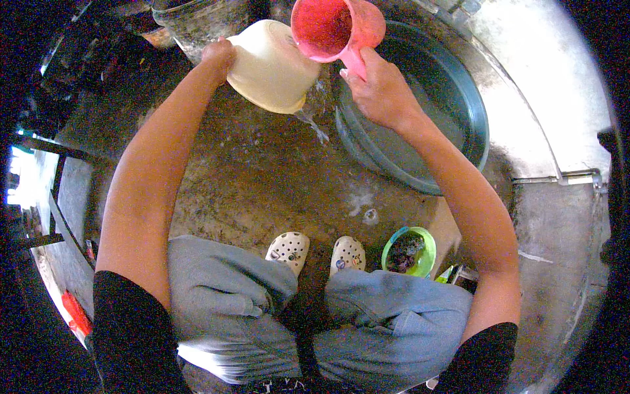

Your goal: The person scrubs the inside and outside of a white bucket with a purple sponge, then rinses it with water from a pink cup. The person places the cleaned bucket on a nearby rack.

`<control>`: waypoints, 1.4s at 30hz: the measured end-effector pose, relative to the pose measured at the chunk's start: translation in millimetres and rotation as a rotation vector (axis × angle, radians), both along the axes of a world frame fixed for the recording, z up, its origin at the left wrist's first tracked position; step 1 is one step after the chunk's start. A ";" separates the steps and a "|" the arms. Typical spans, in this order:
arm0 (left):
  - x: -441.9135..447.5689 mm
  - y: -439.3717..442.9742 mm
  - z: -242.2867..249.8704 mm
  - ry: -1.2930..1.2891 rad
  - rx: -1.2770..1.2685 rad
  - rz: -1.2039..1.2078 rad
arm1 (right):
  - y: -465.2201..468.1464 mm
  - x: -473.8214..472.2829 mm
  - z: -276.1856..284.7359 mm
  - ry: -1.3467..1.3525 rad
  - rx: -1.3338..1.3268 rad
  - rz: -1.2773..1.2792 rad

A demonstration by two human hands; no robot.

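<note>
My left hand [219,56] grips the side of a cream plastic bowl [275,69], which is tipped with its underside towards me. Water [313,127] runs off the bowl's lower rim towards the wet floor [236,187]. In my right hand [381,91] is the handle of a pink plastic dipper [339,29], tilted so that its mouth faces left, close to the bowl. Behind and below that hand lies a large dark green round basin [475,123]; what it holds is hard to make out.
Beside my right foot stands a small lime-green tub [429,253] with a dark, wet mass inside. A grimy bucket [197,24] is at the upper left. My cream clogs [290,246] rest on the floor. A pipe [556,178] runs along the right.
</note>
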State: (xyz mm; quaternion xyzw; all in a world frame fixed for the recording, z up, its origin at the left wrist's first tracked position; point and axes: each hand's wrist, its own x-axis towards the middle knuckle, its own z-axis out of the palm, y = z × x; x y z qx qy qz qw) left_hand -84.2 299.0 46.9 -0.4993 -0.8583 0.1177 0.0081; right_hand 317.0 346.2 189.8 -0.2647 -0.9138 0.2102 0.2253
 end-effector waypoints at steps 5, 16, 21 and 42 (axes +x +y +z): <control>-13.9 2.7 -13.1 -0.060 0.107 0.072 | 1.6 1.7 -4.0 -0.081 -0.038 -0.079; 22.5 -5.2 21.0 -1.029 0.745 0.584 | 8.0 4.8 0.6 -0.026 -0.029 -0.057; 22.6 -11.3 27.3 -0.942 0.710 0.319 | 10.4 2.4 4.7 0.007 0.002 -0.065; 78.9 22.4 9.4 -0.855 0.316 -0.095 | -3.8 -24.8 14.8 0.009 0.027 0.036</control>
